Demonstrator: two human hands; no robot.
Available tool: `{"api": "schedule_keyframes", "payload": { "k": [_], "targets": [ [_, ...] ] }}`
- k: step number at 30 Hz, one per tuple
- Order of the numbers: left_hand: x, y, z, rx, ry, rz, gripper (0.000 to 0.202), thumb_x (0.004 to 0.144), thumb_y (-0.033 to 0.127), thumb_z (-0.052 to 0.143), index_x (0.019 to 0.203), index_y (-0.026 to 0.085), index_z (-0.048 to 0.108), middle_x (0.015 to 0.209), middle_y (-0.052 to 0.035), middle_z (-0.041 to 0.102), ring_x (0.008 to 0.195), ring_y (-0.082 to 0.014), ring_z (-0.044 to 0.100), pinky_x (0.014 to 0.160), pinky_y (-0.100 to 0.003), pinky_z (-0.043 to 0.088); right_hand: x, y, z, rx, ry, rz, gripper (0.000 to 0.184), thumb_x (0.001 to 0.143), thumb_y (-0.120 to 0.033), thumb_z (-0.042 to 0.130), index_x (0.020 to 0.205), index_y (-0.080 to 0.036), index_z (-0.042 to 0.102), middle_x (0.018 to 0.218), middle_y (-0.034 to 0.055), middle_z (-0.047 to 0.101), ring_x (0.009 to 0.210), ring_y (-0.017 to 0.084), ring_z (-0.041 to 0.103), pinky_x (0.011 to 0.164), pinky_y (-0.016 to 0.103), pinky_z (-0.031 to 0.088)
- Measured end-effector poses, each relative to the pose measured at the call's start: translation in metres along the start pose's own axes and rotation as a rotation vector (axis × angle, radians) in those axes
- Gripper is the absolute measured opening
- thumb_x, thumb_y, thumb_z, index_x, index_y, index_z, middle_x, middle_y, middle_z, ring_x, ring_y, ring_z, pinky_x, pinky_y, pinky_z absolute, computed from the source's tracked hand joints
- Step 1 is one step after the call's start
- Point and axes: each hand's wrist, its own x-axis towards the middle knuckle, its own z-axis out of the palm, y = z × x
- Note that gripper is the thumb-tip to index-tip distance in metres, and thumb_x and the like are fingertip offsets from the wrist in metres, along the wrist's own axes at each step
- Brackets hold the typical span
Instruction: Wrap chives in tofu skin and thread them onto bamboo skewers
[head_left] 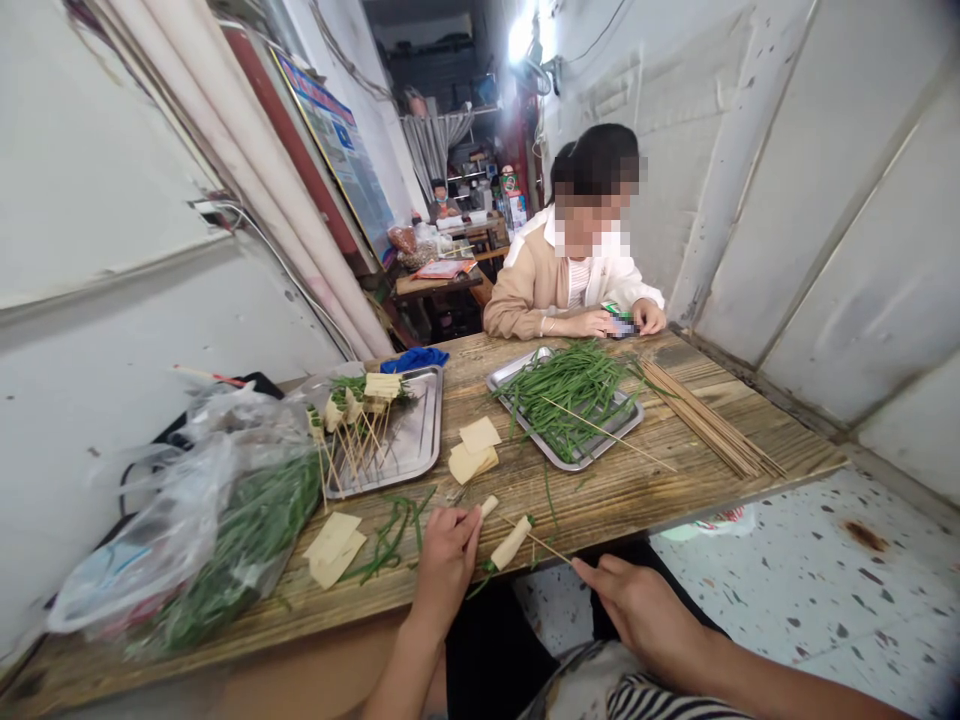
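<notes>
My left hand (444,565) is closed around a small rolled tofu-skin piece (487,506) at the near edge of the wooden table (622,490). My right hand (626,590) pinches the end of a thin bamboo skewer (541,543) that runs through a second roll (511,542) stuffed with green chives. Flat tofu-skin sheets (334,548) and loose chive stalks (390,538) lie just left of my left hand. More sheets (472,450) are stacked farther in.
A steel tray (412,440) holds finished skewers at its left end. Another tray (570,462) carries a heap of chives. Spare skewers (709,420) lie at the right. A plastic bag of chives (225,520) sits left. A person in a beige jacket (540,285) sits opposite, holding a phone.
</notes>
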Motion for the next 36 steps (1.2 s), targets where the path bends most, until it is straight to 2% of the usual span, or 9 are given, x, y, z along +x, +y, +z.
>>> {"api": "schedule_keyframes", "payload": {
  "k": [11,18,25,28,36],
  "targets": [
    [0.001,-0.001,0.000,0.007,0.016,0.017,0.019,0.088,0.020,0.050,0.096,0.021,0.067,0.077,-0.0035,0.059,0.072,-0.0158,0.054,0.068,-0.032,0.045,0.002,-0.005,-0.006,-0.035,-0.053,0.027,0.045,0.088,-0.011,0.031,0.125,-0.014,0.056,0.085,0.0086,0.062,0.072,0.014,0.059,0.067,0.022,0.046],
    [0.003,0.001,-0.002,0.002,0.004,0.025,0.019,0.087,0.020,0.051,0.096,0.021,0.067,0.076,-0.0033,0.059,0.071,-0.0161,0.053,0.068,-0.032,0.045,0.004,-0.005,-0.005,-0.018,-0.042,0.039,0.043,0.088,-0.012,0.034,0.124,-0.017,0.058,0.082,0.0068,0.061,0.067,0.013,0.056,0.064,0.020,0.044],
    [0.002,0.000,-0.001,0.013,-0.016,0.008,0.021,0.089,0.020,0.048,0.098,0.020,0.067,0.078,-0.0040,0.059,0.073,-0.0161,0.053,0.069,-0.033,0.045,0.006,-0.011,-0.014,-0.097,-0.117,0.070,0.044,0.087,-0.008,0.033,0.124,-0.014,0.057,0.087,0.0088,0.062,0.071,0.014,0.059,0.065,0.021,0.044],
    [0.002,-0.001,0.000,0.020,-0.019,0.025,0.020,0.089,0.019,0.048,0.096,0.019,0.067,0.078,-0.0041,0.059,0.073,-0.0157,0.052,0.069,-0.032,0.044,0.007,-0.013,-0.016,-0.090,-0.111,0.068,0.043,0.086,-0.008,0.034,0.121,-0.014,0.059,0.086,0.0092,0.063,0.074,0.015,0.060,0.067,0.022,0.045],
    [0.001,-0.001,0.001,0.015,-0.015,0.020,0.018,0.088,0.018,0.049,0.096,0.019,0.066,0.079,-0.0038,0.059,0.074,-0.0156,0.051,0.069,-0.031,0.044,0.001,-0.006,-0.009,-0.071,-0.121,0.067,0.049,0.084,-0.005,0.035,0.128,-0.013,0.053,0.090,0.0098,0.062,0.075,0.015,0.060,0.069,0.023,0.046]
  ]
}}
